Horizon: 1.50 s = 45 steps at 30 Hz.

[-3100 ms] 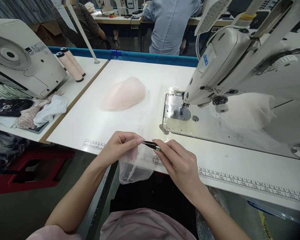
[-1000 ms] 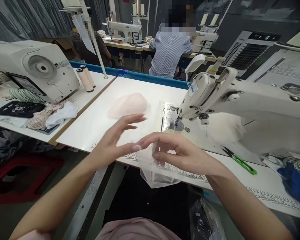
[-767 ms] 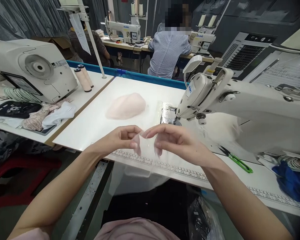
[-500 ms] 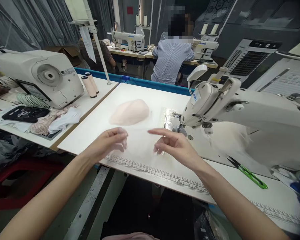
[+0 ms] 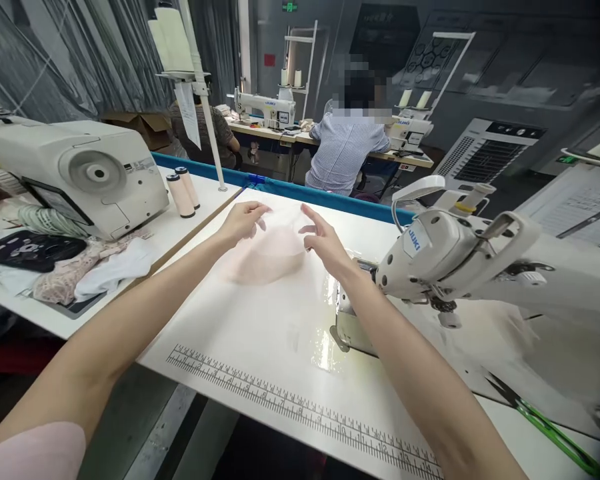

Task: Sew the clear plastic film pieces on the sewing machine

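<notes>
My two arms reach far over the white sewing table (image 5: 260,333). Between my hands hangs a sheer, nearly clear fabric piece (image 5: 281,223), held just above a soft pale pink pile of fabric (image 5: 265,261). My left hand (image 5: 243,222) has its fingers curled on the piece's left edge. On the right edge, my right hand (image 5: 323,243) pinches with thumb and fingertips. The piece's lower edge blends into the pile, so I cannot tell whether they touch.
A white sewing machine (image 5: 445,260) stands right of my right arm. Green-handled snips (image 5: 550,430) lie at the lower right. A printed ruler (image 5: 300,413) runs along the front edge. Left are two thread cones (image 5: 183,193), another machine (image 5: 80,173) and fabric scraps (image 5: 95,273). A person in a striped shirt (image 5: 347,150) sits behind.
The snips were put down at the right. Both hands lifted the sheer piece from the table's front edge and carried it forward over the pink pile.
</notes>
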Each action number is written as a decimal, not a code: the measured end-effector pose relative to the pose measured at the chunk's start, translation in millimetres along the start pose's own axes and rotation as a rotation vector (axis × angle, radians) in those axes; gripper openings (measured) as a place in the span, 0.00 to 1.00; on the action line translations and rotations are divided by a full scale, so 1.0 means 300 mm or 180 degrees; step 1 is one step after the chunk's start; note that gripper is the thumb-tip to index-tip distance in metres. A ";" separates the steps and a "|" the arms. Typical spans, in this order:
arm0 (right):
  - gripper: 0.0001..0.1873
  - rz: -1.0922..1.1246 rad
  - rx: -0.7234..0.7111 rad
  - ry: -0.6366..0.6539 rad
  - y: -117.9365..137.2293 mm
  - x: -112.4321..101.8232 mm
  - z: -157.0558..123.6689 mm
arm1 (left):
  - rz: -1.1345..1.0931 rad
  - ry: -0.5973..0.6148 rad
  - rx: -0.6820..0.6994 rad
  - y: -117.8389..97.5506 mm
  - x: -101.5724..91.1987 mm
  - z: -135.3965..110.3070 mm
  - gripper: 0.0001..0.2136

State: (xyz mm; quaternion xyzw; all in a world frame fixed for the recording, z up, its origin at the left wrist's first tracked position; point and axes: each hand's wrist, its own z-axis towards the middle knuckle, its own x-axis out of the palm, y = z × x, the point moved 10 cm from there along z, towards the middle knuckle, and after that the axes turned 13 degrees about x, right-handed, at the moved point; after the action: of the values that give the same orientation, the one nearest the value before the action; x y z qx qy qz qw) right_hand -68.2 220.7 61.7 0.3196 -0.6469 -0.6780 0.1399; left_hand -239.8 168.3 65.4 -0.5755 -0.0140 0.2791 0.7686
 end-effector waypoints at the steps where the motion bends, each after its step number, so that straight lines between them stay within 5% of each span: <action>1: 0.50 -0.0021 0.0027 0.0002 -0.011 0.005 0.011 | 0.0057 0.0005 -0.0034 0.021 0.002 -0.001 0.11; 11: 0.50 -0.0086 0.0060 0.0133 -0.003 0.041 0.059 | 0.0872 0.0121 -0.0070 0.058 -0.031 0.005 0.14; 30: 0.47 -0.1183 0.0397 -0.0051 -0.172 0.046 0.076 | 0.3165 0.0655 0.0160 0.058 0.008 -0.088 0.17; 39: 0.46 -0.1881 0.0169 -0.0311 -0.183 0.017 0.053 | 0.3487 0.0667 0.0754 -0.012 0.042 -0.104 0.21; 45: 0.40 -0.2028 0.0028 -0.0345 -0.177 0.011 0.037 | 0.3247 0.1103 0.1066 0.013 0.062 -0.139 0.18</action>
State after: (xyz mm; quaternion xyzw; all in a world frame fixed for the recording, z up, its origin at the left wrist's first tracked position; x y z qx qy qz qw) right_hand -65.5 234.1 9.0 0.4701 -0.5238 -0.7009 -0.1154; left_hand -211.4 140.7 42.4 -0.4169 0.4369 0.5151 0.6083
